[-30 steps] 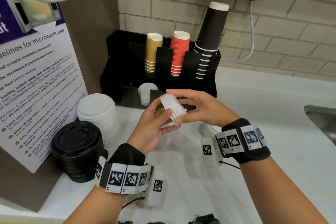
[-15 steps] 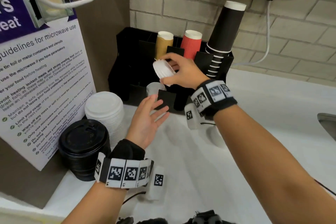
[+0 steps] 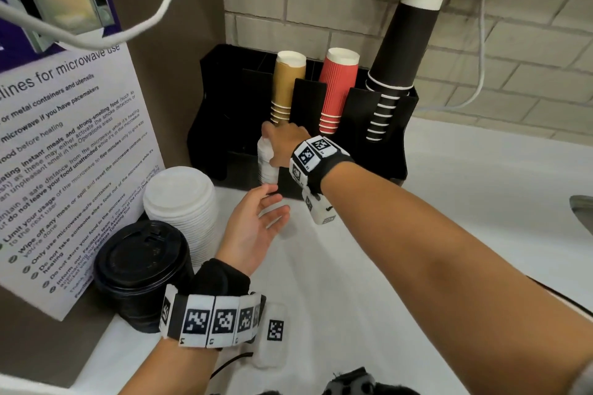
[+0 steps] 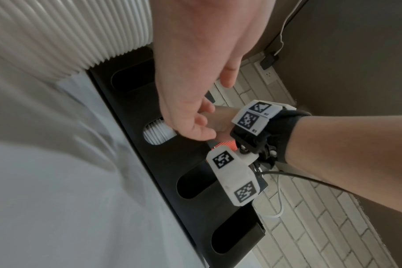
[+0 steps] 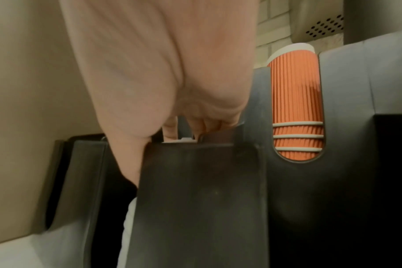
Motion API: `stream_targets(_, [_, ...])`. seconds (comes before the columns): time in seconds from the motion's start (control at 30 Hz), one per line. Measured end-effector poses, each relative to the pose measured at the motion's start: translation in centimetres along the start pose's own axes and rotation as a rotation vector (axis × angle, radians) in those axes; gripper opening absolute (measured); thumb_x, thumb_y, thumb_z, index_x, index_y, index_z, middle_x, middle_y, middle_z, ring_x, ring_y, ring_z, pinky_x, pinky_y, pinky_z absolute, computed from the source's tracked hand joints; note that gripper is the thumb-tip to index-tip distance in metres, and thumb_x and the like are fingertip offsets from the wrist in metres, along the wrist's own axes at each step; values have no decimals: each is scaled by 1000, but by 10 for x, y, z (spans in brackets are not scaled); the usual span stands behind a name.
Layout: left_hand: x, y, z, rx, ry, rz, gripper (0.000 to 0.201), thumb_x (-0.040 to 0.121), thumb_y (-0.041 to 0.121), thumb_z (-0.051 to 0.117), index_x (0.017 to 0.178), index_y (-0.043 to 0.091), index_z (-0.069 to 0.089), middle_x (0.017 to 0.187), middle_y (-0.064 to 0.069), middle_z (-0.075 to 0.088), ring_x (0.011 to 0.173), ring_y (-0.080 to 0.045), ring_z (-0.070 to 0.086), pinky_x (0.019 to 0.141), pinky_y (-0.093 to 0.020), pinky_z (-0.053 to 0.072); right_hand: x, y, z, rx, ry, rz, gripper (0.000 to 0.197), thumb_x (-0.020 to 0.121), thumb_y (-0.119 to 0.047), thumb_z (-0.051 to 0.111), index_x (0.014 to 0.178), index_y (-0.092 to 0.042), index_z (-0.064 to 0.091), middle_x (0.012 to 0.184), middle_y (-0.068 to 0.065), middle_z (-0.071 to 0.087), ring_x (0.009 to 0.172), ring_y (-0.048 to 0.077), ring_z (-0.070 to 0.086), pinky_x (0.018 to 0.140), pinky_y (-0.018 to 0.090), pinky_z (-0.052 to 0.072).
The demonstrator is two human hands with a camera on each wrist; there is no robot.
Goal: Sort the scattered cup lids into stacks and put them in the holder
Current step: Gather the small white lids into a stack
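My right hand [image 3: 272,151] reaches into a front slot of the black holder [image 3: 224,99] and grips the top of a stack of small white lids [image 3: 265,167] standing in that slot. In the right wrist view the right hand [image 5: 163,137] has its fingers curled down behind the slot wall onto a white lid [image 5: 186,140]. My left hand [image 3: 271,207] hovers open, palm up, just in front of the holder and holds nothing. The left wrist view shows the small lids [image 4: 157,135] through the slot opening.
A tall stack of large white lids [image 3: 179,199] and a stack of black lids [image 3: 141,266] stand left of my left hand. Tan cups [image 3: 285,90], red cups [image 3: 338,93] and black cups [image 3: 398,54] fill the holder's back row. A sink edge [image 3: 582,212] lies at right.
My right hand carried the small lid stack from in front of me up over the holder and down into the front slot. The left hand let go of it and stays open below.
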State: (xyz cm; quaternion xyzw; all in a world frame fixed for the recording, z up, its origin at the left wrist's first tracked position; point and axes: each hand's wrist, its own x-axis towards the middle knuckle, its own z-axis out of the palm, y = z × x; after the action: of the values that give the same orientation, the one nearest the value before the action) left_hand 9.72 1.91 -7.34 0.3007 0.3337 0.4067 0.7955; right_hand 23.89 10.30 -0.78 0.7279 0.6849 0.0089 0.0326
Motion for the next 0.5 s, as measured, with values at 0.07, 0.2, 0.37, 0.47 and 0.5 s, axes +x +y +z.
stream_targets(0.07, [0,0,-1,4,6,-3,19,99,28,54,102,14,67,98,-5,65,87,-20,66,76,-30,54,0,-3,3,-19,-53,11,65,81,-22,68,136,-11,34,127,15,49,109,32,56,96,42,39])
stream_targets(0.2, [0,0,-1,5,6,-4,19,98,28,54,102,15,67,99,-5,65,86,-20,66,76,-30,54,-3,-9,16,-111,-57,22,75,80,-31,70,140,-13,29,136,14,39,108,31,58,102,41,33])
stream_targets(0.37, [1,2,-2,4,15,-17,18,97,27,56,102,14,67,98,-5,65,84,-21,66,76,-31,55,-7,-13,28,-226,72,11,66,81,-31,71,136,-11,39,133,9,46,117,28,51,98,37,37])
stream_targets(0.47, [0,3,-3,1,19,-18,16,97,25,57,104,13,67,98,-6,65,85,-21,66,76,-31,54,-10,-14,26,-230,31,-19,60,83,-36,68,133,-12,46,130,8,49,121,26,46,102,40,33])
stream_targets(0.5, [0,3,-3,2,15,-18,16,97,24,56,105,14,66,99,-6,65,86,-21,65,75,-31,54,-13,-13,21,-216,9,-29,57,82,-39,67,130,-13,50,128,8,50,121,26,45,102,40,32])
